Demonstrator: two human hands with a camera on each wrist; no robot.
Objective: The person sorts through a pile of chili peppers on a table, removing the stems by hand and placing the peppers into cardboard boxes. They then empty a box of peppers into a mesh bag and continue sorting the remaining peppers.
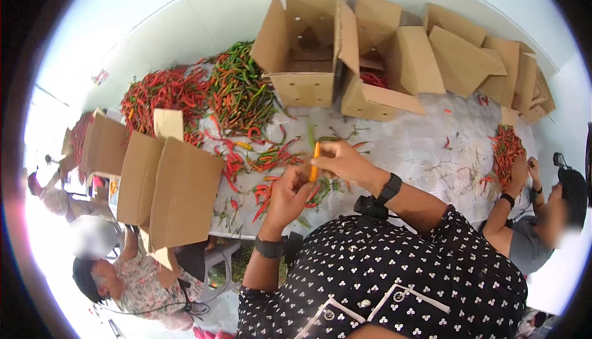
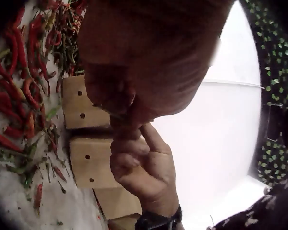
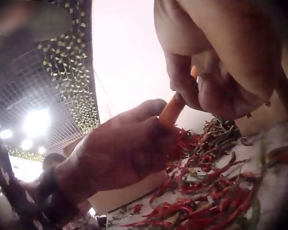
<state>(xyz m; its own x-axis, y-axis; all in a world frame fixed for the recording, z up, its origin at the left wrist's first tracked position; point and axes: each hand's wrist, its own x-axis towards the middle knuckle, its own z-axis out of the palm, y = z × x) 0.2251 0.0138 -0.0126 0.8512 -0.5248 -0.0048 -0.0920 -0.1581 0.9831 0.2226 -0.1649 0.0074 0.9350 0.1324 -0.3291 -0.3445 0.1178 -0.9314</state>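
Note:
Both hands meet over the white-covered table on one orange chili pepper (image 1: pixel 316 161), which stands nearly upright in the head view. My left hand (image 1: pixel 287 196) grips its lower end. Thumb and fingers of my right hand (image 1: pixel 344 164) pinch it higher up. The right wrist view shows the orange chili (image 3: pixel 173 111) running between the left hand (image 3: pixel 120 148) and the right hand (image 3: pixel 216 62). In the left wrist view the left hand (image 2: pixel 149 57) hides the chili, with the right hand (image 2: pixel 146 167) below. Loose red and green chilies (image 1: pixel 271 159) lie just beyond the left hand.
Heaps of red chilies (image 1: pixel 163 98) and green chilies (image 1: pixel 242 86) lie at the back left. Open cardboard boxes (image 1: pixel 302 89) line the back; another box (image 1: pixel 188 194) stands left. People sit at both sides, the right one beside a red chili pile (image 1: pixel 507 154).

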